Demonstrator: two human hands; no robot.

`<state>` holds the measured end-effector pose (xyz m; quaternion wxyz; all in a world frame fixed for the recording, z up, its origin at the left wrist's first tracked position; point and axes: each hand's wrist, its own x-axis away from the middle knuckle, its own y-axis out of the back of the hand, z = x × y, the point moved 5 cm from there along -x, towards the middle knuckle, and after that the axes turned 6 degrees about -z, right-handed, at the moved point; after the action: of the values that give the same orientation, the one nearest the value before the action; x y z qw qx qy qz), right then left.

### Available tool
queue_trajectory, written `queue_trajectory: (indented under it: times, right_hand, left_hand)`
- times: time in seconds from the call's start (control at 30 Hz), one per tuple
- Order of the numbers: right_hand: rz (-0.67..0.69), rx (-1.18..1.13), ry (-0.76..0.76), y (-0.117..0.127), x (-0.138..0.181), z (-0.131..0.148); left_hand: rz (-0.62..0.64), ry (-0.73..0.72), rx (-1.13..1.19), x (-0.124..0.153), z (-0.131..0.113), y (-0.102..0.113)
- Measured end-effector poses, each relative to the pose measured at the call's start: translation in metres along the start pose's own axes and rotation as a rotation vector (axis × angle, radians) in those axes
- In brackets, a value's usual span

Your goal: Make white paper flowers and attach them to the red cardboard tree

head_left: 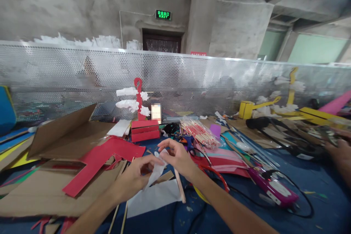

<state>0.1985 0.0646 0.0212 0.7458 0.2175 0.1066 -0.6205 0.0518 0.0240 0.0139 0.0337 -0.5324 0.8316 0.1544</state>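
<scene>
In the middle of the head view, a thin white strip of paper or tissue hangs between my hands. My left hand pinches its left side, fingers curled in. From the right, my right hand grips the upper end between thumb and fingers. Just below lies a flat white sheet on the blue table, with a pale wooden stick beside it. Left of my hands rests a cut red piece. Beyond them stands a red box with an upright red hook-topped strip carrying white tufts.
Brown cardboard covers the left side. At right lie a magenta corded tool, a bag of sticks and black straps. Another person's hand shows at the right edge. A perforated metal screen stands behind.
</scene>
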Motion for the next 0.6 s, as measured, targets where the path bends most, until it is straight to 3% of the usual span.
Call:
queue_trajectory:
  times: [0.6]
  right_hand:
    - [-0.045,-0.002,-0.080,0.002,0.002,0.007]
  left_hand:
    - [-0.102,-0.078,-0.078,-0.004,-0.006,0.009]
